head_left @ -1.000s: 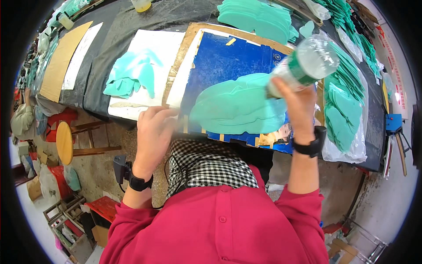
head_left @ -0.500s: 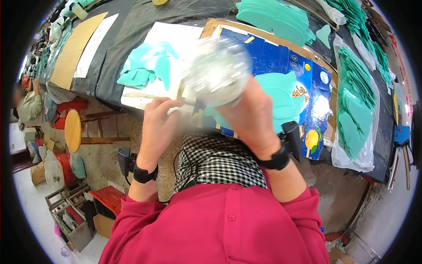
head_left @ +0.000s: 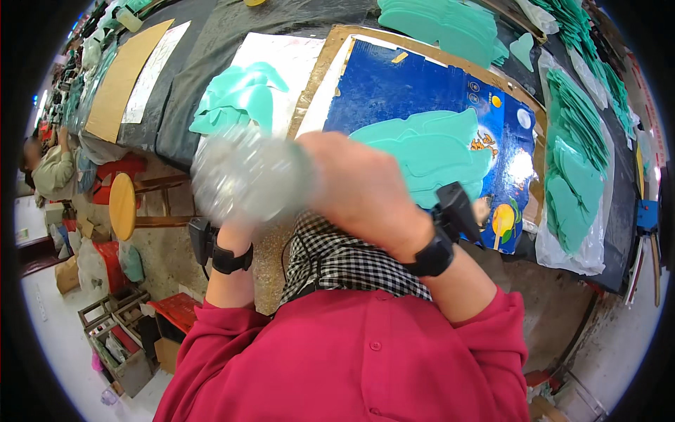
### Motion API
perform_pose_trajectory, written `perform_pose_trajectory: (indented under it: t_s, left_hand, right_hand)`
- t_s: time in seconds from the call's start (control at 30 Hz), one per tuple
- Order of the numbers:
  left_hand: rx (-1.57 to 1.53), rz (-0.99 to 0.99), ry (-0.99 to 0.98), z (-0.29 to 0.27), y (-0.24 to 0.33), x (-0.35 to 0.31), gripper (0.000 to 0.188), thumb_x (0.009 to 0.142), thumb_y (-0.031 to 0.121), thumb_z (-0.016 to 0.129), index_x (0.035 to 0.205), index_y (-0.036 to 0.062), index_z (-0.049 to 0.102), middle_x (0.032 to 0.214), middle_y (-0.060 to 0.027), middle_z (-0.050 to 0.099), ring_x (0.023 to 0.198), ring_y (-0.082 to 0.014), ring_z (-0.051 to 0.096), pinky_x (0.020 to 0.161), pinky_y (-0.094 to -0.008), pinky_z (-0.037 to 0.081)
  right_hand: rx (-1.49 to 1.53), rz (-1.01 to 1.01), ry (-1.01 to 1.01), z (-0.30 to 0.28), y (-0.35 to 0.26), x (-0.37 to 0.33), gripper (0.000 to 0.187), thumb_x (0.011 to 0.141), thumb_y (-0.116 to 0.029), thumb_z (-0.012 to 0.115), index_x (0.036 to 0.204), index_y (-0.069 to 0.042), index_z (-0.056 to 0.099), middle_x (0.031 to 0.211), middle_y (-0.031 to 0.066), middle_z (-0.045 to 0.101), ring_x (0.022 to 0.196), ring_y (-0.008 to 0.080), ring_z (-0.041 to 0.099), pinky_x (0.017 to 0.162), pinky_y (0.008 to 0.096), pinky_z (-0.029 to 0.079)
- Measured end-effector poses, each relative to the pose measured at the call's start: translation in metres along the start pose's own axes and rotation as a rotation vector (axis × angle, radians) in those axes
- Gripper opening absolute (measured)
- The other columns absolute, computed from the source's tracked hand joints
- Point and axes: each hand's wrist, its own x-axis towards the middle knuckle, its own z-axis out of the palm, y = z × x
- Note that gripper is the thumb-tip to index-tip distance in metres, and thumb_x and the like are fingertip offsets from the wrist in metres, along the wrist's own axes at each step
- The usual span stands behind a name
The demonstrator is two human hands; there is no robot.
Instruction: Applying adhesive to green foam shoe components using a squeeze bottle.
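My right hand (head_left: 362, 186) is closed around a round, clear, silvery container (head_left: 249, 172), smeared by motion, so its exact kind does not show. It is held up over the table's near edge, left of my lap. Behind it, most of my left hand (head_left: 238, 233) is hidden; only the part near the wrist shows, and its fingers cannot be made out. Just beyond the container, folded green sheet pieces (head_left: 239, 95) lie on white paper (head_left: 281, 56). To the right of my right hand, several flat green cut pieces (head_left: 429, 151) overlap on a blue printed cardboard (head_left: 394, 81).
Stacks of green pieces (head_left: 436, 28) lie at the far side, and more (head_left: 573, 176) rest on clear plastic at right. Brown cardboard (head_left: 126, 84) lies on the dark table cover at left. A wooden stool (head_left: 123, 206) stands left of me; a seated person (head_left: 56, 169) is farther off.
My right hand has swung left with the container, uncovering much of the blue cardboard. The container now hides my left hand, whose fingers were visible before at the table edge.
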Motion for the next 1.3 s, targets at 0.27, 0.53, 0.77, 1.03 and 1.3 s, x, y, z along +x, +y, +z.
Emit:
perform_pose_trajectory:
  t_s: [0.27, 0.53, 0.77, 1.03, 1.3]
  left_hand:
    - [0.556, 0.056, 0.007, 0.015, 0.003, 0.009, 0.032, 0.091, 0.005, 0.063, 0.121, 0.0003, 0.072, 0.12, -0.0073, 0.065, 0.111, -0.0216, 0.062, 0.097, -0.0328, 0.049]
    - [0.938, 0.235, -0.259, 0.095, 0.042, 0.044, 0.023, 0.089, 0.01, 0.069, 0.11, 0.0077, 0.077, 0.109, -0.013, 0.066, 0.105, -0.0334, 0.058, 0.094, -0.0411, 0.048]
    - [1.023, 0.218, -0.317, 0.111, 0.039, 0.049, 0.023, 0.091, 0.011, 0.07, 0.113, 0.0044, 0.073, 0.11, -0.0102, 0.064, 0.106, -0.029, 0.057, 0.095, -0.0392, 0.047]
    - [0.731, -0.174, -0.368, 0.121, 0.054, 0.064, 0.024, 0.088, 0.004, 0.065, 0.112, 0.0011, 0.064, 0.102, -0.0036, 0.062, 0.087, -0.0128, 0.056, 0.08, -0.0276, 0.047]
    - [0.299, -0.212, -0.227, 0.152, 0.11, 0.072, 0.031, 0.085, -0.005, 0.061, 0.114, 0.003, 0.065, 0.096, -0.0018, 0.065, 0.089, -0.0106, 0.058, 0.079, -0.0256, 0.046]
  right_hand:
    - [-0.017, 0.088, 0.144, -0.025, 0.026, -0.004, 0.035, 0.081, -0.014, 0.082, 0.112, -0.009, 0.067, 0.103, 0.016, 0.072, 0.092, 0.0386, 0.071, 0.077, 0.0463, 0.059]
    - [0.275, 0.369, 0.292, -0.093, 0.063, -0.06, 0.032, 0.086, -0.014, 0.086, 0.114, -0.004, 0.075, 0.097, 0.0094, 0.08, 0.084, 0.0167, 0.075, 0.073, 0.0319, 0.059]
    - [-0.157, 0.43, 0.501, -0.152, 0.092, -0.073, 0.039, 0.084, -0.013, 0.088, 0.118, -0.003, 0.072, 0.105, 0.0097, 0.079, 0.094, 0.0194, 0.075, 0.084, 0.0327, 0.057]
    - [0.508, 0.426, 0.747, -0.146, 0.085, -0.076, 0.034, 0.086, -0.008, 0.086, 0.116, -0.003, 0.073, 0.107, 0.0067, 0.077, 0.097, 0.0176, 0.072, 0.09, 0.0329, 0.057]
    - [1.29, 0.384, 0.908, -0.199, 0.107, -0.139, 0.057, 0.1, -0.016, 0.07, 0.151, -0.003, 0.046, 0.148, 0.0173, 0.058, 0.136, 0.0346, 0.057, 0.113, 0.0506, 0.05]
